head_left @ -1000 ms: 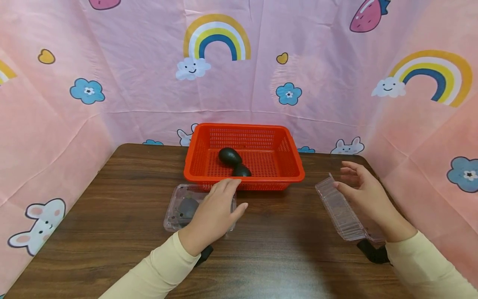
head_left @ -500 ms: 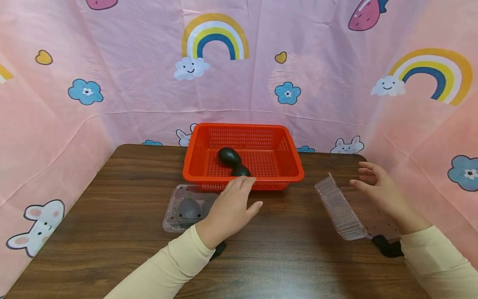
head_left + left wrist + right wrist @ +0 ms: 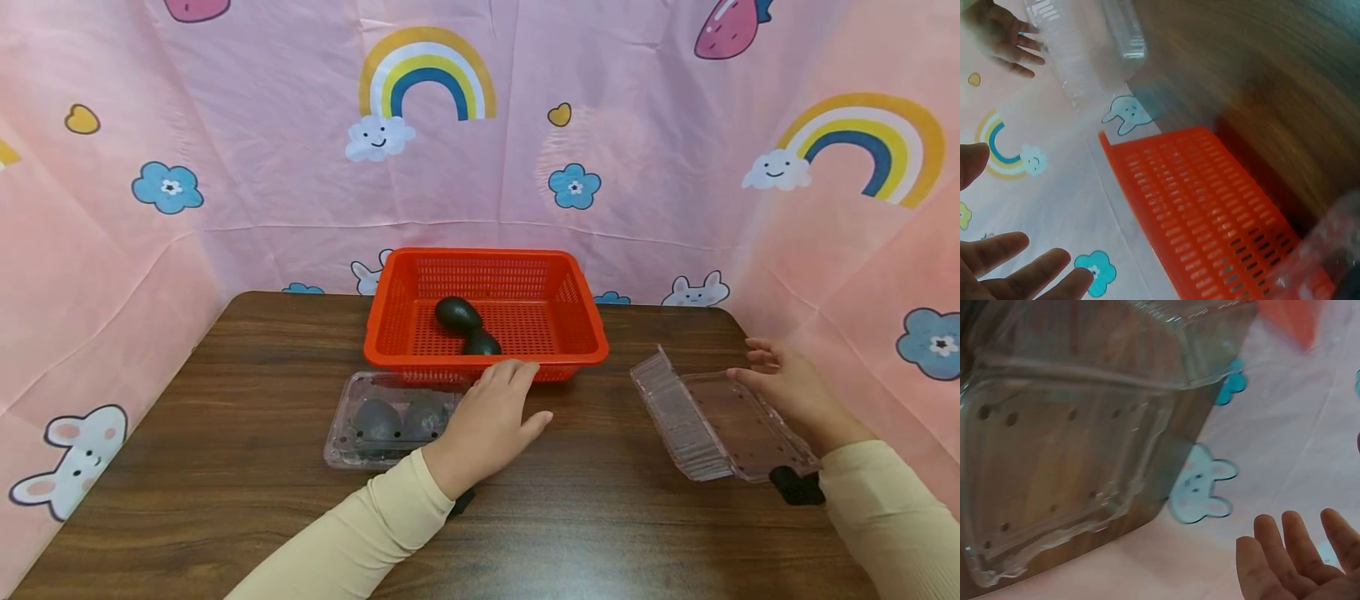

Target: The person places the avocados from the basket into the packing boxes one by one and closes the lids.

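Observation:
My left hand point(image 3: 487, 429) hovers in front of the red basket, covering the right end of a lidded clear plastic box point(image 3: 341, 446). Two dark rounded fruits, seemingly avocados point(image 3: 377, 418), show inside that box. Its fingers are extended and hold nothing, as the left wrist view also shows. Two dark green avocados point(image 3: 458, 315) lie in the basket. On the right, an unfolded clear plastic clamshell point(image 3: 678, 417) stands with its lid raised. My right hand point(image 3: 798, 396) is beside its far right edge; the right wrist view shows relaxed fingers point(image 3: 1272, 544) apart from the plastic.
The red slotted basket point(image 3: 487, 361) stands at the back middle of the brown wooden table point(image 3: 570, 517). Pink patterned cloth point(image 3: 637, 83) hangs behind and along both sides. A black wrist mount point(image 3: 797, 486) shows beneath the right wrist.
My left hand has moved right, uncovering more of the lidded box and both avocados in it. My right hand has drawn rightward, off the open clamshell. The containers stay put.

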A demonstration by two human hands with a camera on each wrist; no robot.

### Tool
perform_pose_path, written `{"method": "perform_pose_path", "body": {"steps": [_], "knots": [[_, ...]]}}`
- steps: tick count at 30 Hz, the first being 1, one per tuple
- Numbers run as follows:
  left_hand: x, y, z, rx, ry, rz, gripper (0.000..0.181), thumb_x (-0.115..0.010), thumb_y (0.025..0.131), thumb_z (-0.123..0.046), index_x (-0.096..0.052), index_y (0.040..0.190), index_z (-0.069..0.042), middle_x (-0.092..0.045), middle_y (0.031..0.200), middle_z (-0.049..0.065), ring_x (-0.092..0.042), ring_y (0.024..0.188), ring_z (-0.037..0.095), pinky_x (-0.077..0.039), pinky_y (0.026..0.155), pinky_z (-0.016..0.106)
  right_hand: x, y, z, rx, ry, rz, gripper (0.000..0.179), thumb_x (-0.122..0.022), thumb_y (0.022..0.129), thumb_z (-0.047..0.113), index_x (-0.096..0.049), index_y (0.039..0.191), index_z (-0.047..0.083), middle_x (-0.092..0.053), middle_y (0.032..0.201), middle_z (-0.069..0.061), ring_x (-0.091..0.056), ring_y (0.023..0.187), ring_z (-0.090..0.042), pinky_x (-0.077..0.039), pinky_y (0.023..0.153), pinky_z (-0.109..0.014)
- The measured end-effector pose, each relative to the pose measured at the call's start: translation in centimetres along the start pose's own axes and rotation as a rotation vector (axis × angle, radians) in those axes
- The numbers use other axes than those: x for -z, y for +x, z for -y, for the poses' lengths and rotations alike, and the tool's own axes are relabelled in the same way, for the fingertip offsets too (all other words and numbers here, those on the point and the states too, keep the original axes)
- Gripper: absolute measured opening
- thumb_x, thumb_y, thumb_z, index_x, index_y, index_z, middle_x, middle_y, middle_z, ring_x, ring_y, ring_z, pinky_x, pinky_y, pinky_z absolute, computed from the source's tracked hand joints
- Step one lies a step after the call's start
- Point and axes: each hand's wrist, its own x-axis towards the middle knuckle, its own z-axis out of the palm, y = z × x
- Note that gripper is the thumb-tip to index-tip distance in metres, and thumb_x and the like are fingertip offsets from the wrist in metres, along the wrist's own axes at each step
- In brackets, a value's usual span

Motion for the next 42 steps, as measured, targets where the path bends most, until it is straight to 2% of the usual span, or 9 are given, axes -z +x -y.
{"method": "perform_pose_path", "body": {"steps": [6, 10, 17, 24, 30, 33, 42], "knots": [[-0.8, 0.3, -0.6, 0.007, -0.033, 0.029, 0.061, -0.066, 0.092, -0.036, -0.045, 0.140, -0.005, -0.051, 0.134, 0.012, -0.048, 0.126, 0.029, -0.041, 0.104, 0.042, 0.4, 0.3, -1.8, -0.062, 0.022, 0.027, 0.076, -0.055, 0.098, 0.026, -0.012, 0.144, -0.017, -0.024, 0.139, -0.047, -0.027, 0.126, -0.062, -0.031, 0.098, -0.068], [-1.3, 0.5, -1.0, -0.001, -0.040, 0.032, 0.059, -0.066, 0.092, -0.036, -0.046, 0.139, -0.005, -0.052, 0.133, 0.012, -0.048, 0.125, 0.028, -0.042, 0.104, 0.041, 0.5, 0.5, -2.9, -0.092, -0.002, 0.041, 0.077, -0.052, 0.099, 0.028, -0.010, 0.145, -0.018, -0.022, 0.139, -0.047, -0.025, 0.126, -0.063, -0.030, 0.098, -0.069], [-2.1, 0.7, -1.6, 0.006, -0.047, 0.027, 0.058, -0.067, 0.091, -0.035, -0.048, 0.137, -0.006, -0.054, 0.130, 0.011, -0.051, 0.121, 0.026, -0.044, 0.101, 0.040, 0.2, 1.1, -5.2, -0.127, 0.017, 0.044, 0.078, -0.053, 0.098, 0.026, -0.010, 0.143, -0.019, -0.020, 0.139, -0.048, -0.024, 0.126, -0.063, -0.028, 0.100, -0.068], [-3.0, 1.1, -2.1, 0.008, -0.060, 0.040, 0.059, -0.066, 0.092, -0.036, -0.047, 0.138, -0.005, -0.053, 0.130, 0.011, -0.051, 0.121, 0.026, -0.044, 0.101, 0.039, 0.0, 1.1, -7.9, -0.123, -0.077, 0.081, 0.075, -0.057, 0.095, 0.018, -0.013, 0.138, -0.026, -0.024, 0.133, -0.052, -0.030, 0.120, -0.064, -0.034, 0.095, -0.067], [-3.5, 1.5, -2.1, 0.039, -0.088, 0.061, 0.060, -0.066, 0.092, -0.036, -0.047, 0.139, -0.005, -0.053, 0.132, 0.010, -0.051, 0.122, 0.025, -0.043, 0.102, 0.039, 0.2, 0.9, -9.9, -0.163, -0.136, 0.103, 0.085, -0.060, 0.093, 0.028, -0.012, 0.137, -0.028, -0.022, 0.132, -0.054, -0.028, 0.121, -0.065, -0.032, 0.098, -0.067], [-3.7, 1.6, -2.1, 0.052, -0.113, 0.080, 0.060, -0.066, 0.092, -0.037, -0.047, 0.139, -0.005, -0.053, 0.133, 0.010, -0.051, 0.122, 0.025, -0.044, 0.102, 0.039, 0.2, 0.8, -10.9, -0.154, -0.186, 0.104, 0.085, -0.062, 0.091, 0.029, -0.017, 0.133, -0.030, -0.027, 0.128, -0.054, -0.032, 0.117, -0.066, -0.035, 0.096, -0.066], [-4.1, 1.8, -2.2, 0.063, -0.133, 0.080, 0.059, -0.066, 0.092, -0.037, -0.048, 0.137, -0.004, -0.053, 0.132, 0.010, -0.051, 0.121, 0.025, -0.044, 0.101, 0.039, 0.0, 0.2, -12.7, -0.207, -0.215, 0.163, 0.097, -0.068, 0.088, 0.039, -0.019, 0.130, -0.032, -0.027, 0.128, -0.054, -0.035, 0.114, -0.065, -0.039, 0.091, -0.065]]}}
